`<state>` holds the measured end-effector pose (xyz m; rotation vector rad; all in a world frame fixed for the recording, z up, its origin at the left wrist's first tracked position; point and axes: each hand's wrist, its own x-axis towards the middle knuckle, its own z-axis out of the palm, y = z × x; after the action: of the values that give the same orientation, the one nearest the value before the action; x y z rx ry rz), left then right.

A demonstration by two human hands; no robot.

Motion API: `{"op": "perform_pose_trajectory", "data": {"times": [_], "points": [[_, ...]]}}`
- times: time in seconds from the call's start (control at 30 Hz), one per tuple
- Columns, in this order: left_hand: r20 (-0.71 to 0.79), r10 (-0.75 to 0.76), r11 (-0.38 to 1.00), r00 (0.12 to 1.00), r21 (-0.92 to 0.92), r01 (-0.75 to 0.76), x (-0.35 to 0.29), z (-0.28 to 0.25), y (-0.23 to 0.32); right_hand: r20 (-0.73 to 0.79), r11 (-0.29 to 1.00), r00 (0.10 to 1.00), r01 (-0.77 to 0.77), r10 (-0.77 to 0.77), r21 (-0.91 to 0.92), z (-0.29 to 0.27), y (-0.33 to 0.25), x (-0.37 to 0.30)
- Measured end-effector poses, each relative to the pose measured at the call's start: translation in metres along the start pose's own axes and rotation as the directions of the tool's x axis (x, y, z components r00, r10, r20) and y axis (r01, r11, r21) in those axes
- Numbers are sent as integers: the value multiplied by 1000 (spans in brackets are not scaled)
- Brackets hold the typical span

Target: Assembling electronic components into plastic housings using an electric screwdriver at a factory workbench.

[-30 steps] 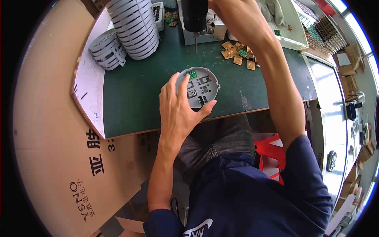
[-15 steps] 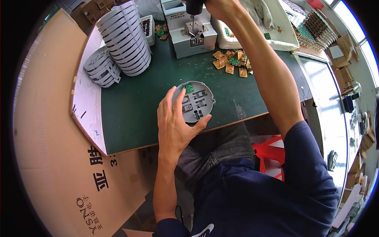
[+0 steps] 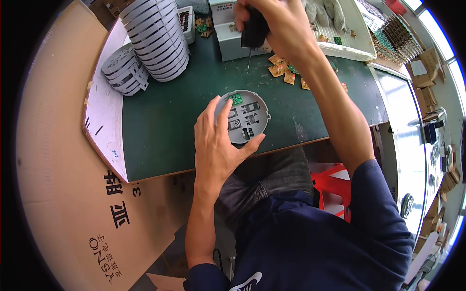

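A round grey plastic housing (image 3: 262,109) lies on the green work surface near its front edge. My left hand (image 3: 216,143) grips it by the rim, thumb at the near side and fingers over the left side. Inside the housing, at its far end, sits a small green circuit board (image 3: 236,99), with a fingertip of that hand touching or just beside it. Farther off, my right hand (image 3: 286,29) is closed round a black power screwdriver (image 3: 254,30). Its thin bit points down over the bench, beyond the housing and apart from it; whether a screw is on the tip I cannot tell.
A silver-white screw feeder machine (image 3: 233,46) stands at the back. Stacked grey housings (image 3: 158,43) rise at the left beside a white side panel (image 3: 104,116). Several small circuit boards (image 3: 277,71) lie under my right forearm. A white foam tray (image 3: 352,48) holds gloves at the back right.
My right hand has brought the screwdriver away from the screw feeder, nearer to the housing. My left hand keeps its hold on the housing. The whole view has shifted slightly.
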<state>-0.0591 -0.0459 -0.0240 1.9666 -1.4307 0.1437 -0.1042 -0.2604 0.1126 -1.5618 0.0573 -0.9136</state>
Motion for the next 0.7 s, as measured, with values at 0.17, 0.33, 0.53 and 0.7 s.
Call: {"op": "perform_pose_trajectory", "data": {"times": [0.17, 0.33, 0.53, 0.7], "points": [[-1, 18, 1000, 1000, 10, -18, 1, -1, -1, 89, 997, 995, -42, 37, 59, 23, 6, -33], [-6, 19, 1000, 1000, 15, -19, -1, 0, -1, 108, 988, 988, -117, 107, 97, 37, 9, -37], [-28, 41, 999, 999, 11, -41, -1, 2, -2, 119, 986, 987, -122, 108, 117, 39, 13, -39], [-32, 54, 998, 998, 23, -53, -1, 2, -3, 155, 977, 979, -156, 133, 148, 41, 10, -38]]}}
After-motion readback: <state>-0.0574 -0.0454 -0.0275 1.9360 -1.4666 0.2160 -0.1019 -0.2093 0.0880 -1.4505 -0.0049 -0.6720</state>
